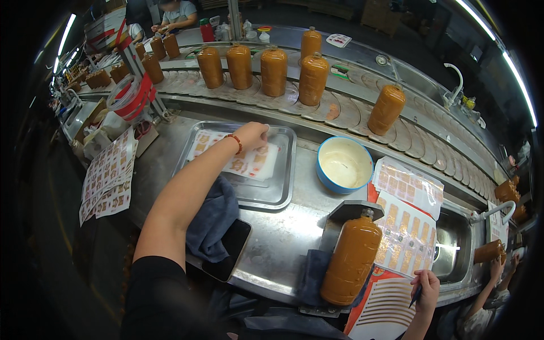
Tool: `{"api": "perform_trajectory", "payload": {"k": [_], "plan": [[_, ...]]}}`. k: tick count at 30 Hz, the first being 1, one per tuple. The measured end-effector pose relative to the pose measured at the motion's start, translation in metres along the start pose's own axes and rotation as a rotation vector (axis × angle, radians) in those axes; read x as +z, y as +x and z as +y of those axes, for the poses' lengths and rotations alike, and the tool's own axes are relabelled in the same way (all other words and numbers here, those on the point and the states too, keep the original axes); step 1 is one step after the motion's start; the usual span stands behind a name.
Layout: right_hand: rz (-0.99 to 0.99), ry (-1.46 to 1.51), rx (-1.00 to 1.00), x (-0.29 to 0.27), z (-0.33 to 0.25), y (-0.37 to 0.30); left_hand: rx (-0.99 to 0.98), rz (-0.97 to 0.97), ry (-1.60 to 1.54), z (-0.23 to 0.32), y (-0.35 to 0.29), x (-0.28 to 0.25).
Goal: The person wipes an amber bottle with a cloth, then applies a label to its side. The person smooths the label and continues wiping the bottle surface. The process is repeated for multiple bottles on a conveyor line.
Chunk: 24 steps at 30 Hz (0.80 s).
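My left hand point(253, 137), with a beaded bracelet at the wrist, reaches over a metal tray point(286, 192). Its fingers are pinched together above wet printed decal sheets point(249, 166) in the tray; what they hold, if anything, is hidden. At the lower right, my right hand point(428, 290) is closed around a thin dark-blue piece point(416, 296) of unclear kind. Its fingertips are by the edge of a decal sheet point(406, 233) with rows of orange-brown pictures. Left of that hand, a brown bottle point(352, 260) leans on a stand with dark cloth.
A blue-rimmed bowl point(344, 164) stands right of the tray. A dark cloth point(218, 215) and a phone point(231, 252) lie at the near edge. Beyond runs a slatted conveyor point(354, 113) carrying several brown bottles point(274, 71). A sink point(453, 243) is right; co-workers sit farther off.
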State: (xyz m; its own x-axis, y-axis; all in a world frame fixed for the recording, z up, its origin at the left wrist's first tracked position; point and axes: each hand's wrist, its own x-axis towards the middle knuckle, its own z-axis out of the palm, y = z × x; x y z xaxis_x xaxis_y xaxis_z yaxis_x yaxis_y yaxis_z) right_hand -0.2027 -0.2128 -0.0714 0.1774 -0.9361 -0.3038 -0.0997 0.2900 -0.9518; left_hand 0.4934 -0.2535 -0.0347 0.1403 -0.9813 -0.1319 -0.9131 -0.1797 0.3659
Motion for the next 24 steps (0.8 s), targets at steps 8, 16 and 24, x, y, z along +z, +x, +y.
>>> {"api": "perform_trajectory", "payload": {"k": [8, 16, 24], "plan": [[-0.014, 0.001, 0.004, 0.004, -0.002, 0.001, 0.135, -0.043, 0.086, -0.008, -0.004, -0.002], [-0.026, 0.0, 0.008, 0.003, 0.002, 0.002, 0.078, -0.138, 0.083, -0.008, 0.007, -0.005], [-0.02, -0.045, -0.001, 0.002, -0.002, 0.002, 0.048, 0.003, -0.023, 0.002, -0.005, -0.011]]}}
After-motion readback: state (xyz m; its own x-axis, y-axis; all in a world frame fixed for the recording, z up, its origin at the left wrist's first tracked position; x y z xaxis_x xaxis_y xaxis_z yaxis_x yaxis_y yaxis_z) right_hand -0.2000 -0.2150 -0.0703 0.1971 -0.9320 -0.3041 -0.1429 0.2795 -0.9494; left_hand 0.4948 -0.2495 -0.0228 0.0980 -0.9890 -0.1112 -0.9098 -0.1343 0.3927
